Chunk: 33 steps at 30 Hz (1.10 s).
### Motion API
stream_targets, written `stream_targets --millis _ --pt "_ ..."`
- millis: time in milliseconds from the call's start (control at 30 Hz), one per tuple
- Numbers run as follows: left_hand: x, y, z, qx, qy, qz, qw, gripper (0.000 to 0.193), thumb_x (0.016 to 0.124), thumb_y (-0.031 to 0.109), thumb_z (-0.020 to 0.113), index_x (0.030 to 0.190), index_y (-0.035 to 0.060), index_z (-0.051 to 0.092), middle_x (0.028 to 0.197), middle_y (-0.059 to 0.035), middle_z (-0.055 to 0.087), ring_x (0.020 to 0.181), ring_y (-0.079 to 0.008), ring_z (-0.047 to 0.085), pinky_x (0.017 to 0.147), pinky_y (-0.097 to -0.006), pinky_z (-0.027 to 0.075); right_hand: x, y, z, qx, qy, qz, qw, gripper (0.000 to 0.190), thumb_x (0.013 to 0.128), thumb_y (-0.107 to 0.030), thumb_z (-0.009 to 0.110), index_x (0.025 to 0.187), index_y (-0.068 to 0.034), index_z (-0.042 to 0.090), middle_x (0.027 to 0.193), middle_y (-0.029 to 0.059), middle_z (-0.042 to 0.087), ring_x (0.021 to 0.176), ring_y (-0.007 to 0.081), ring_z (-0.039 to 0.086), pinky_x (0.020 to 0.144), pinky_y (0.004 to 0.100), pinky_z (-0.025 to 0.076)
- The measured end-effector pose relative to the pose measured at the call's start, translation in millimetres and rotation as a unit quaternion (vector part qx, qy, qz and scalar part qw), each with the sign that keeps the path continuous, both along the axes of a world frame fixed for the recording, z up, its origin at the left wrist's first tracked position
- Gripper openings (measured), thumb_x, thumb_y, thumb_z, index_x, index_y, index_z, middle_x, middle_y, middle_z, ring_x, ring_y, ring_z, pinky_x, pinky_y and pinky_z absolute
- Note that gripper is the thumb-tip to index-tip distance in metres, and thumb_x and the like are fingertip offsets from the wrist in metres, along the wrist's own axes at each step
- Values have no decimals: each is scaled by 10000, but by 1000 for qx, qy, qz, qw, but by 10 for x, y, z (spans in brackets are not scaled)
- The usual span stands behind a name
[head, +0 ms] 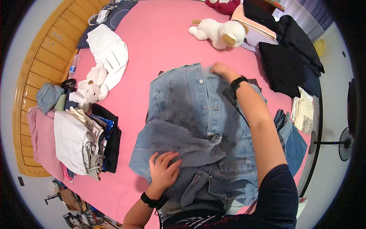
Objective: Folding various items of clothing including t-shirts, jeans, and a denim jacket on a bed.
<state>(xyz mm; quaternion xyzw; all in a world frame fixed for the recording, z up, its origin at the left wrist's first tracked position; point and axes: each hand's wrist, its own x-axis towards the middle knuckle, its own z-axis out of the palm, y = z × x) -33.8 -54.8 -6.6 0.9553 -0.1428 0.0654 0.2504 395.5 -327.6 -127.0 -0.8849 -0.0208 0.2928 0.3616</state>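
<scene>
A faded blue denim jacket [183, 97] lies spread on a pink bed sheet [160, 34], its hem towards the far side and its collar near my body. One sleeve is folded across its front. My left hand [165, 169] rests on that denim with its fingers spread. My right hand [221, 70] is at the far hem, beside the buttoned front edge; its fingers are blurred, so whether they pinch the cloth is unclear. Some dark material shows from under the jacket on both sides. Each wrist wears a black band with a cable.
Stacked folded clothes [73, 143] lie at the left, near a white teddy bear [93, 87] and a plastic bottle [74, 65]. A white plush dog [220, 33] lies at the far side. Black garments [281, 68] and folded jeans [296, 146] lie at the right.
</scene>
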Motion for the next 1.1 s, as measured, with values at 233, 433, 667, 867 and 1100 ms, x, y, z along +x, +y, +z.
stream_targets --millis 233,433,667,867,1100 --pt "49 -8 -50 -8 -18 -4 1000 255 698 125 682 947 181 676 1174 8 630 1116 -231 560 995 -516 319 98 -448 13 -147 -359 -175 905 238 805 -169 590 1012 -93 679 1015 151 681 1021 358 618 887 522 447" --pt "44 -30 -83 -23 -18 -3 1000 225 718 120 657 935 177 670 1146 2 640 1095 -225 566 969 -497 332 -561 -374 94 -175 -396 -38 901 273 822 -167 623 1093 -138 633 1145 120 595 1099 318 562 926 470 448" --pt "56 91 -149 -312 54 264 911 206 847 39 553 1048 26 600 1109 -118 637 991 -246 608 923 -394 438 -1853 -306 882 124 -316 97 935 274 852 -123 614 1120 -68 630 1083 103 615 1032 267 596 921 351 465" --pt "196 1006 -224 -877 74 210 425 381 987 151 426 1328 -16 458 1368 -180 495 1277 -323 463 1083 -478 384 -3174 -737 1368 169 -108 -8 980 278 909 -156 613 1156 -29 609 1157 102 633 1043 199 600 914 313 467" --pt "-305 928 -169 -591 -95 511 617 390 952 162 454 1299 -9 407 1256 -132 490 1157 -262 469 1018 -420 360 -4539 -396 1484 42 -160 193 967 578 815 -258 703 1327 -103 485 1182 150 557 1102 357 539 916 423 451"
